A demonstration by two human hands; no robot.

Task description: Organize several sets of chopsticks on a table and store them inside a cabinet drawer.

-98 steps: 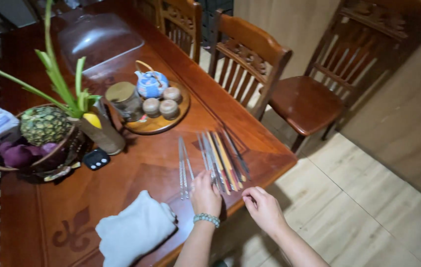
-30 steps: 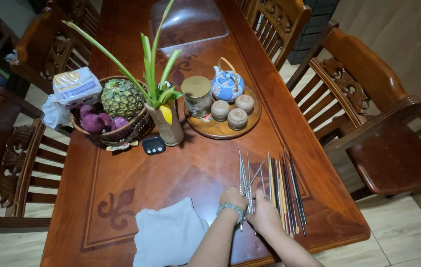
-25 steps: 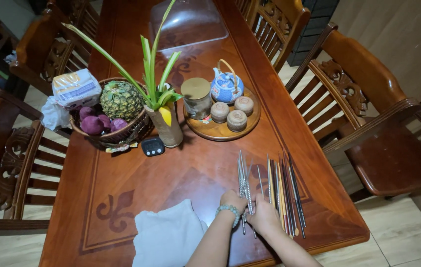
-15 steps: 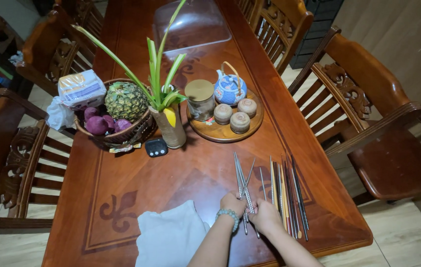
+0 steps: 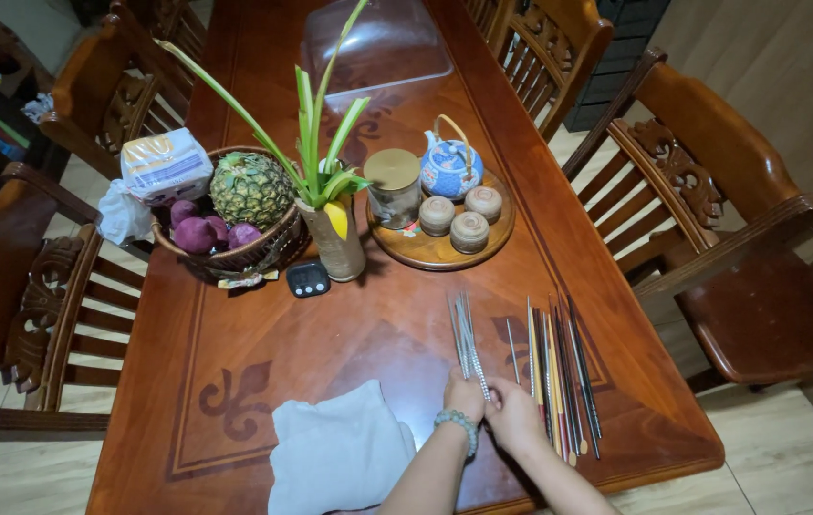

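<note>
Wood table (image 5: 263, 353) — w/ chopsticks (image 5: 559, 372), white cloth (image 5: 335, 458), round tray (image 5: 435, 253), fruit basket (image 5: 235, 257), vase (image 5: 340, 243).

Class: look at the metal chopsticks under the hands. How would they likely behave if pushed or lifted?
The metal chopsticks look thin, straight and shiny, so probably stiff and slippery. Lying loose on the polished table, they would likely slide or roll when pushed, and feel fairly heavy for their size.

Chopsticks (image 5: 559, 372) lie right of metal sticks (image 5: 466, 336) on table (image 5: 349, 324); cloth (image 5: 335, 458) left of both hands; tray (image 5: 440, 250) behind sticks, basket (image 5: 235, 253) left of vase (image 5: 340, 243)
</note>
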